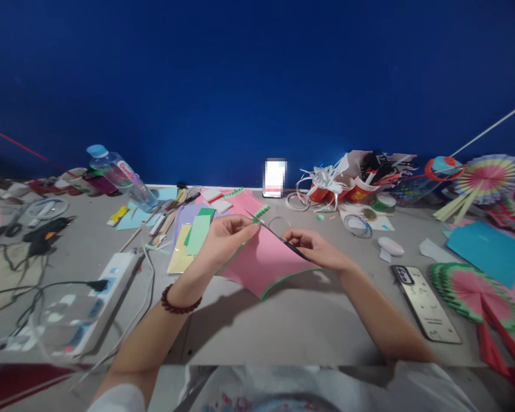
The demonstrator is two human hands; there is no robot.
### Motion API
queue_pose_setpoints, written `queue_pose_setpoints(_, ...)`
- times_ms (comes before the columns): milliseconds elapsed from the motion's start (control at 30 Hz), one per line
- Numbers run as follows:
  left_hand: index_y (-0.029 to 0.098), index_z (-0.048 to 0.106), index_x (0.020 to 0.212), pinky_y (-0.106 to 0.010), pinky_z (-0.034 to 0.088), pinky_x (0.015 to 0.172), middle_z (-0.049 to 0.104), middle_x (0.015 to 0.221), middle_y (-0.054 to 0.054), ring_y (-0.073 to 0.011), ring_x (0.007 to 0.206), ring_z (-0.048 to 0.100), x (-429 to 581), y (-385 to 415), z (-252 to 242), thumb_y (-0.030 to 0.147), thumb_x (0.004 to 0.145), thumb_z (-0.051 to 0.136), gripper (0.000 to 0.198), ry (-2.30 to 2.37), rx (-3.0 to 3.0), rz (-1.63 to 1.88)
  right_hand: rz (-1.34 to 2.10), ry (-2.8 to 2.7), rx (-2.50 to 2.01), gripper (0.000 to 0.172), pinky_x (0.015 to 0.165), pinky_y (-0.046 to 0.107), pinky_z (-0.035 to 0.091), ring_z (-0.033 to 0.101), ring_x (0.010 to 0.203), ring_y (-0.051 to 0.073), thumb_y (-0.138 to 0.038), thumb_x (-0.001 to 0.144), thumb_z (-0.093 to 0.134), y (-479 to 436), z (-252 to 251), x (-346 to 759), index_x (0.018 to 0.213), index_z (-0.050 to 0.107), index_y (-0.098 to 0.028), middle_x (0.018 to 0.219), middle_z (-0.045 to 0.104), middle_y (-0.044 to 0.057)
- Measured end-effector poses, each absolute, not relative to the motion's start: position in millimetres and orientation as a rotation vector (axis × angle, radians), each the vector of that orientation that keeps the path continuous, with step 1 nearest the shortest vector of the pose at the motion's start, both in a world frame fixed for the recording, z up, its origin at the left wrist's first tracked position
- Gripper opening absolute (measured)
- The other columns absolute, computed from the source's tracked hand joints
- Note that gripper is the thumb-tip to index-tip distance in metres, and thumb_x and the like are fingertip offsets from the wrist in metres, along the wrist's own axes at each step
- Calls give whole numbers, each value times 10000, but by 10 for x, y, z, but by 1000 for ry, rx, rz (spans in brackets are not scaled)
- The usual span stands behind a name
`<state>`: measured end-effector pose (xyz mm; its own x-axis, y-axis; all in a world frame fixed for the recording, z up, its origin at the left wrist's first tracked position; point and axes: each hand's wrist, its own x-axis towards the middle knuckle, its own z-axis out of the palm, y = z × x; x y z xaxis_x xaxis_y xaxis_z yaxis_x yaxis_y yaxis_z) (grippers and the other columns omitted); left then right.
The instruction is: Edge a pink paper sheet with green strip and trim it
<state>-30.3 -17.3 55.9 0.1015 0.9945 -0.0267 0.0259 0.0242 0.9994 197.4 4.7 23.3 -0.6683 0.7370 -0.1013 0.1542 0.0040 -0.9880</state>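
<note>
My left hand (234, 236) pinches the upper edge of a pink paper sheet (268, 263) with green borders, thumb on the near side. The sheet is held above the table and sags toward me in a pointed shape. My right hand (311, 247) is closed on dark scissors (292, 248), which lie along the sheet's upper right edge. Their thin blades reach toward my left thumb; the handles are mostly hidden by my fingers. Behind my hands lies another pink paper piece (246, 201) with a green fringed edge. Light green paper strips (199, 234) rest beside my left hand.
A power strip (107, 300) with cables lies at left, near a tilted plastic bottle (122, 174). A lit phone (274, 178) stands against the blue wall. At right are cups (360, 190) of tools, a patterned phone (427, 303) and a pink-green paper fan (472, 294).
</note>
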Motion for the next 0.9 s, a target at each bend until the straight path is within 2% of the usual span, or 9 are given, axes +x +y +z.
queue_pose_setpoints(900, 144, 574, 570, -205, 287, 457, 532, 553, 8, -75, 495, 419, -347, -150, 560, 371, 711, 698, 294, 1184, 1326, 1067, 1733, -1814, -979, 274, 520, 210, 278, 394, 566, 86, -441, 828, 598, 40, 274, 1973, 864, 576, -171, 658, 479, -35)
